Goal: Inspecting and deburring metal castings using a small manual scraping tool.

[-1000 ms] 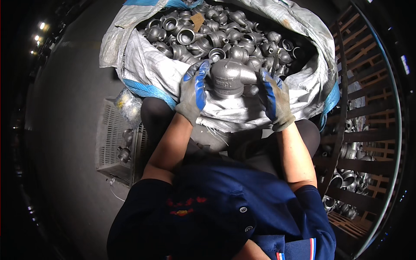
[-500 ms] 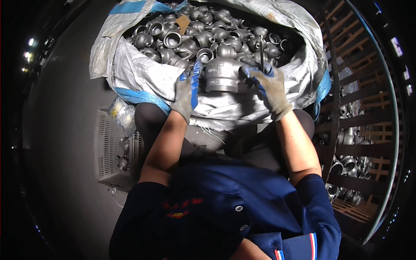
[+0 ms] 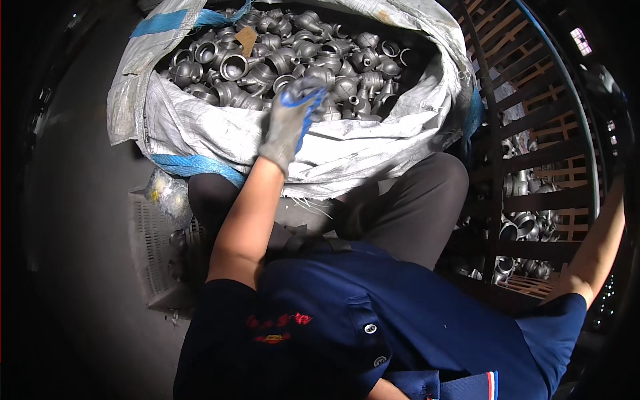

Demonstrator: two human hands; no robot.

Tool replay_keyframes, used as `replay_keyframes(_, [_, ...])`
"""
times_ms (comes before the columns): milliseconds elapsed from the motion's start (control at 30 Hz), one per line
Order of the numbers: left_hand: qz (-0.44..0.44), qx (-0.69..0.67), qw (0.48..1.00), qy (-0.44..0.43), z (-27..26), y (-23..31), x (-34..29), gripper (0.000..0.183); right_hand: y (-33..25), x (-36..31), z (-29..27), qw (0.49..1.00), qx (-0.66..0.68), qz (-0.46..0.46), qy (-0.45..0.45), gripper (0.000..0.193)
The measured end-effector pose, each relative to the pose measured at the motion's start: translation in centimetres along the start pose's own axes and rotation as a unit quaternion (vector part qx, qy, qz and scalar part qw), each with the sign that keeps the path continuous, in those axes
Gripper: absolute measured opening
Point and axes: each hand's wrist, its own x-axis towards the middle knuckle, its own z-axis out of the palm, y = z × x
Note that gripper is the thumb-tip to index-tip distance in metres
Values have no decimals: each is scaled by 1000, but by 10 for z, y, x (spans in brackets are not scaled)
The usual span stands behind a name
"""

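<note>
My left hand [image 3: 288, 127], in a grey glove with a blue palm, reaches over the front edge of a white woven sack [image 3: 220, 123]. Its fingers are curled and blurred among grey metal pipe fittings [image 3: 235, 67]; whether they grip one is unclear. Far to the right, my right arm stretches out past a slatted crate. The gloved right hand [image 3: 605, 85] is dim and smeared near the picture's rim, so its fingers and anything in them cannot be made out. The heaped fittings have rounded bodies and open round ends.
A slatted crate [image 3: 543, 155] with more fittings stands at right. On the left floor is a grey plastic basket [image 3: 150, 260] with dark pieces inside, and a stained bag [image 3: 168, 197] at its top. A brown cardboard scrap [image 3: 247, 40] lies on the heap. My knees flank the sack's front.
My right arm has swung far out to the right, beyond the crate. The large fitting between my hands is gone from the sack's front edge. My left hand has moved onto the heap.
</note>
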Motion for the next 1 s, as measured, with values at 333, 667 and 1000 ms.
replay_keyframes(333, [-95,587,800,-72,34,-123,102,41,98,2,-76,955,-266,134,-8,36])
replay_keyframes(667, [-53,531,811,-242,30,-139,81,45,-17,-29,132,992,81,51,-83,32])
replay_keyframes(1000, [82,660,713,-220,40,-87,56,28,-68,-211,378,862,384,253,-214,18])
